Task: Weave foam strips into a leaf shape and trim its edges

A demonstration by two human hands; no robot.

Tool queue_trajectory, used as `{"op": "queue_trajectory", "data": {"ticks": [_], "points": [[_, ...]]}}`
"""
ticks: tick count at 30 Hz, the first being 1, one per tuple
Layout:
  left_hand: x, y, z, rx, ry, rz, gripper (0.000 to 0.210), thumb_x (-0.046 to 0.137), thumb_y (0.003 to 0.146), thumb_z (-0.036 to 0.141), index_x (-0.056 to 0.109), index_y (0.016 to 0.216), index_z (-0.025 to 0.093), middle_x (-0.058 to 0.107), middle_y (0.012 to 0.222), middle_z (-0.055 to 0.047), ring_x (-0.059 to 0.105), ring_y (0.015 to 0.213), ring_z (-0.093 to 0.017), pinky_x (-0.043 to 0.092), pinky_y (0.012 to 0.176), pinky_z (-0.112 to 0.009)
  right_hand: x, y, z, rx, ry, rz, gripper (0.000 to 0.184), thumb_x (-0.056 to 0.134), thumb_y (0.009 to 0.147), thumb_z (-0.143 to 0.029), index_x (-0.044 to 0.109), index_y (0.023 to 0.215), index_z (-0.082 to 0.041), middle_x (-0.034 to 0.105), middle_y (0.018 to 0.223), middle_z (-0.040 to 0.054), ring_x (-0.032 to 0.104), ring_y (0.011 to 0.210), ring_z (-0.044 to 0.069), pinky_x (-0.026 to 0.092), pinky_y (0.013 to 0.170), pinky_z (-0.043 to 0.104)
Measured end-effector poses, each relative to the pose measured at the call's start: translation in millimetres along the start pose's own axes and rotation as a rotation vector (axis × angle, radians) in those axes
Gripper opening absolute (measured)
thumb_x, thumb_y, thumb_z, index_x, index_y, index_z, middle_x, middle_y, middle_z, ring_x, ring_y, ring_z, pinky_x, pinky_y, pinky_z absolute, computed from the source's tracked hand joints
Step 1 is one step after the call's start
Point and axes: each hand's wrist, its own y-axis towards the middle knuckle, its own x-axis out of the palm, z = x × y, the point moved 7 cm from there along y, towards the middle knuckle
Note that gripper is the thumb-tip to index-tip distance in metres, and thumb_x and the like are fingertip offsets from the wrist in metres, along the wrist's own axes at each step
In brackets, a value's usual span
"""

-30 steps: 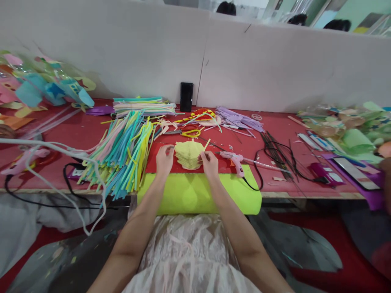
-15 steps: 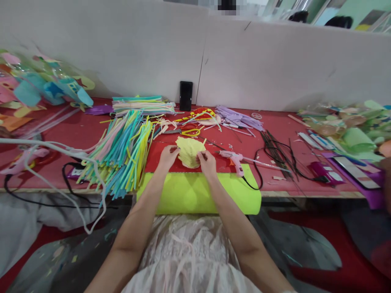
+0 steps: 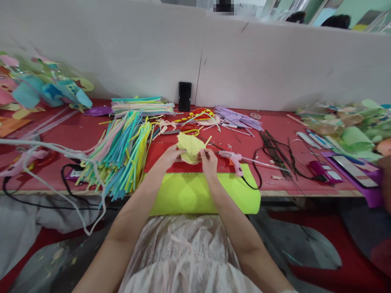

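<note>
- Yellow foam leaf stack [image 3: 191, 147]: held just above the red mat [image 3: 159, 154], pinched at its left edge by the left hand [image 3: 170, 156] and at its right edge by the right hand [image 3: 208, 159].
- Risk: stack is loose, so pieces could fan or slip onto the lime foam roll [image 3: 201, 192].
- Risk: pink glue gun [image 3: 232, 159] lies just beside the right hand; its nozzle or black cord [image 3: 259, 171] could be snagged.

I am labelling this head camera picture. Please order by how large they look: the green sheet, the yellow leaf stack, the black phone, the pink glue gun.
1. green sheet
2. yellow leaf stack
3. pink glue gun and black phone: they look alike, and the phone stands farther away, so I do not rank them.
</note>
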Motion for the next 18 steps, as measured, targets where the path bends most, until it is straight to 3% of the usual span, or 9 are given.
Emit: {"op": "queue_trajectory", "data": {"ticks": [5, 9, 13, 18], "points": [[-5.1, 6, 14, 0.121, -0.108, 0.074, 0.036, 0.068, 0.072, 0.016, 0.060, 0.107, 0.018, 0.072, 0.107, -0.008, 0.070, 0.084, -0.020, 0.059, 0.071, -0.033, 2, -4, -17, -0.069, 0.208, -0.015, 0.027, 0.058, 0.086, -0.047, 0.056, 0.075, -0.022, 0.060, 0.064, -0.0026, 0.055, 0.051, 0.011, 0.049, 0.055, 0.027], [-8.2, 9, 15, 0.239, -0.238, 0.159, 0.031, 0.066, 0.077, 0.021, 0.056, 0.106, 0.022, 0.070, 0.110, -0.003, 0.070, 0.087, -0.017, 0.058, 0.075, -0.030, 19, -9, -17, -0.032, 0.296, -0.189, 0.027, 0.063, 0.084, -0.047, 0.058, 0.075, -0.022, 0.062, 0.065, -0.0017, 0.056, 0.050, 0.012, 0.048, 0.050, 0.026], [-11.1, 8, 11, 0.268, -0.325, 0.179, 0.028, 0.068, 0.077, 0.023, 0.055, 0.101, 0.024, 0.071, 0.103, -0.001, 0.070, 0.087, -0.015, 0.058, 0.076, -0.028, 33, -14, -10, 0.028, 0.185, -0.338, 0.031, 0.064, 0.082, -0.050, 0.059, 0.071, -0.021, 0.063, 0.064, -0.0009, 0.055, 0.051, 0.011, 0.048, 0.052, 0.025], [-10.3, 2, 12, 0.276, -0.365, 0.109, 0.034, 0.067, 0.076, 0.024, 0.056, 0.107, 0.023, 0.070, 0.114, -0.003, 0.069, 0.096, -0.018, 0.057, 0.080, -0.029, 34, -15, -3, 0.044, 0.019, -0.358, 0.036, 0.061, 0.081, -0.056, 0.060, 0.071, -0.021, 0.064, 0.066, 0.0001, 0.058, 0.055, 0.013, 0.049, 0.052, 0.025]]}}
